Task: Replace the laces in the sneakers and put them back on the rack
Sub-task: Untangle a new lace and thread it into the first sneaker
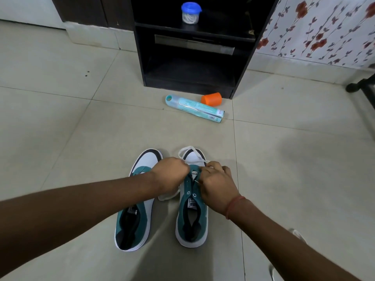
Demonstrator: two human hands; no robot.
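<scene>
While both sneakers sit side by side on the tiled floor (60, 118) with toes pointing away from me, I work only on one. Furthest out past my left knuckles lies the left sneaker (134, 209), teal and white, with no lace that I can see; my forearm crosses over it. My left hand (169, 175) is curled into a loose fist at the left edge of the right sneaker (192, 211), fingers tucked under, apparently pinching the white lace (190, 152), though the grip itself is hidden from me. Just beyond my fingertips the lace loops over the white toe cap. My right hand (216, 183) presses against the right side of the eyelets, fingers bent and close together, pinching a thin bit of lace near the lower eyelets. The eyelets nearer my wrists are unthreaded.

I judge the lace to be light, flat and floppy, so it will twist and slip unless I hold it close to its stiff tip when feeding a hole. The sneaker is soft-sided and light; it should be steadied at the eyelet flap.

Far beyond my fingers stands the dark rack (192, 57), with a blue-lidded jar (190, 13) on a shelf, and a teal tube (194, 108) and orange cap (211, 98) on the floor before it.
</scene>
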